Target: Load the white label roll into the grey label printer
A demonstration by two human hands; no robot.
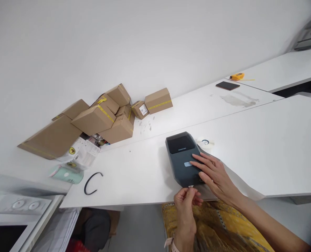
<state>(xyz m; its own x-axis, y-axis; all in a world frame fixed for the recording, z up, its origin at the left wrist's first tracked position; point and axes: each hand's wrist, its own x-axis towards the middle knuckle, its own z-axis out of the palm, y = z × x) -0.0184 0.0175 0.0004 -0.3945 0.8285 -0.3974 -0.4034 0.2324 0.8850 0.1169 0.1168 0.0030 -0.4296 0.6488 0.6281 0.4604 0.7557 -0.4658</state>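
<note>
Left hand (186, 207), with a pale strap (173, 245) on its wrist, comes up to the near end of the dark device (178, 168), its thumb and finger pinching a small white piece (191, 186). Right hand (217, 176) reaches from the right, palm down, fingers slightly spread on top of the device, which lies on the white surface (134, 175). The device bears pale writing, too small for reading.

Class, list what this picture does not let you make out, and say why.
All in the head view:
- White piece at the left hand: partly covered by fingers.
- Lettering on the dark device: too small.
- Label text: too small.
- Grey object, upper right: blurred, cut off by the edge.
</note>
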